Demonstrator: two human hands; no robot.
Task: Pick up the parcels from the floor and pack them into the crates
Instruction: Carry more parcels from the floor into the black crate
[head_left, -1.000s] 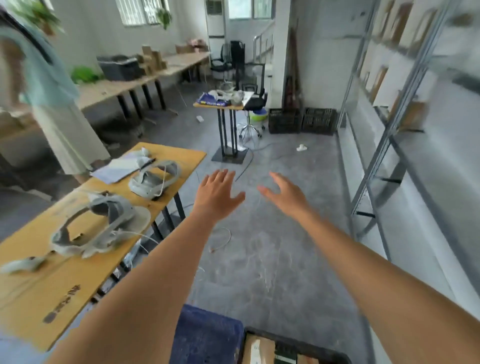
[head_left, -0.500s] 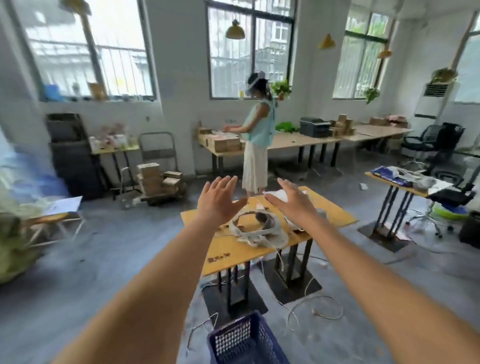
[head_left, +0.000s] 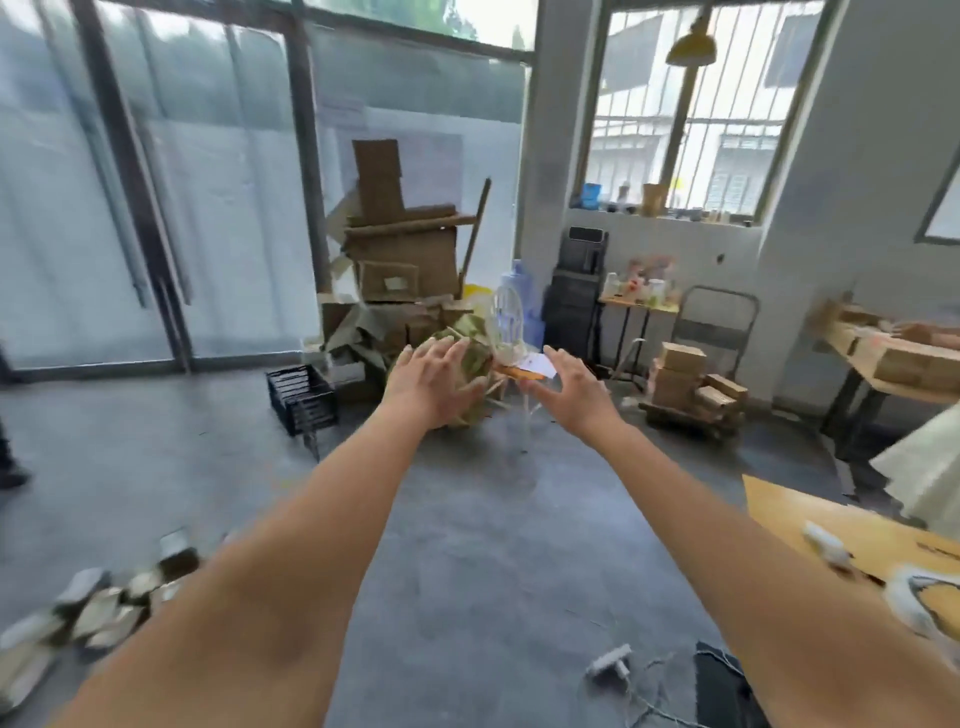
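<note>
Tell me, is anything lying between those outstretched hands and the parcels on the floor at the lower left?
Nothing visible does. Both the left hand and the right hand are open and held out in the air, holding nothing. The parcels lie on bare grey floor, below and left of the left forearm.

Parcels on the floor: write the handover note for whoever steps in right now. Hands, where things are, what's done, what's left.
Left hand: open, fingers spread, held out in the air, holding nothing.
Right hand: open, also out in front, empty.
Parcels: a blurred scatter lies on the grey floor at lower left, untouched.
Black crate: stands on the floor by the glass doors, in front of the cardboard pile; what it holds cannot be seen.
Done: nothing that shows in this view.
Left: turn to the parcels, pick them up and pack them into the crate.
</note>
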